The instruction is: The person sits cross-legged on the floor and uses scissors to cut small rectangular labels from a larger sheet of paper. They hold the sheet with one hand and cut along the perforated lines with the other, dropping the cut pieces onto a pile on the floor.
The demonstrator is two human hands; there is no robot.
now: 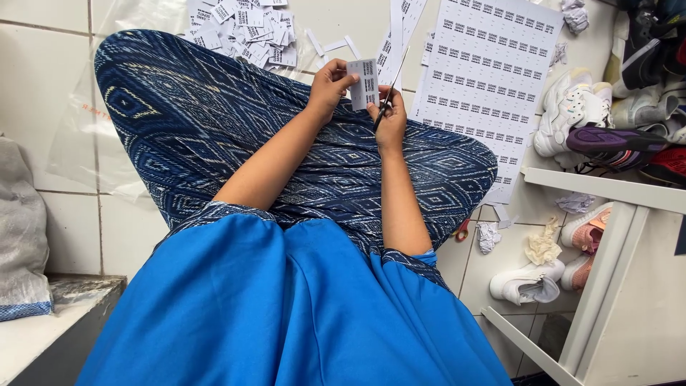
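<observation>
My left hand (330, 84) pinches a small white strip of printed labels (364, 83) above my lap. My right hand (391, 121) grips a pair of dark scissors (390, 93), whose blades point up along the strip's right edge. Both hands hover over my crossed legs in blue patterned trousers (214, 121). A large white sheet of printed labels (486, 78) lies on the tiled floor just right of my hands. A heap of cut labels (246, 28) sits on the floor beyond my knee.
Several shoes (607, 121) pile up at the right, above a white shelf frame (607, 236). White and pink sneakers (550, 275) and crumpled paper (489, 236) lie on the floor below. A clear plastic bag (86, 136) and a grey sack (21, 236) are at the left.
</observation>
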